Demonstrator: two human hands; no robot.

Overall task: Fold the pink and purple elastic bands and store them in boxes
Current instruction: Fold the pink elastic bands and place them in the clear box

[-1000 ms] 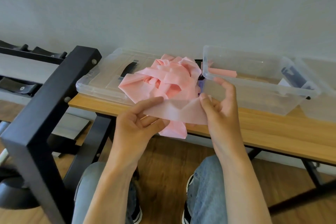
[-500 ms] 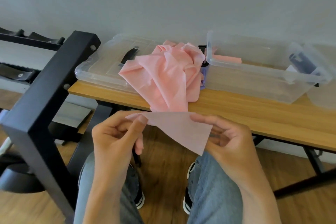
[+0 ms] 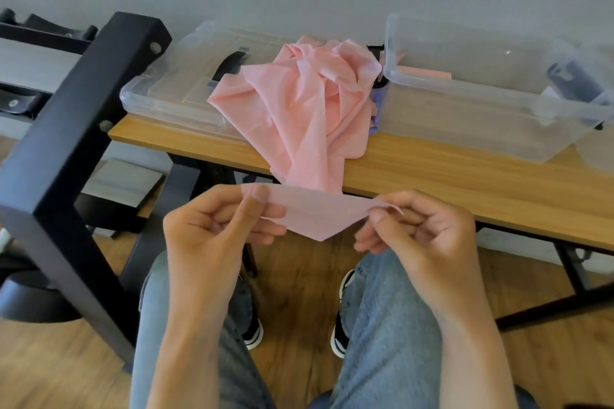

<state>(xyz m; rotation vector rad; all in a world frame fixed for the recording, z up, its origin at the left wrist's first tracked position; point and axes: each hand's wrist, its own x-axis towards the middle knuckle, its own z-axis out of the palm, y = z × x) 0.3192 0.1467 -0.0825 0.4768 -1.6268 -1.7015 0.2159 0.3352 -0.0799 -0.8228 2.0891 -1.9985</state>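
A heap of pink elastic band [image 3: 309, 100] lies on the wooden table [image 3: 465, 176] and trails over its front edge toward me. The free end forms a flat pink strip below the edge. My left hand [image 3: 212, 229] pinches its left corner between thumb and fingers. Its right corner is pinched by my right hand [image 3: 415, 229]. A bit of purple band [image 3: 377, 109] peeks out from under the pink heap. An open clear box [image 3: 471, 113] stands at the right with a folded pink band [image 3: 423, 72] inside.
A clear lid with a black handle [image 3: 172, 86] lies flat at the table's left, partly under the pink heap. A black metal frame [image 3: 76, 143] stands close on my left. Another clear container [image 3: 598, 149] sits at the far right. My knees are under my hands.
My hands have pulled the pink band's end down and toward me, off the table. It now stretches wider between them, and my right hand's fingers have closed on its corner.
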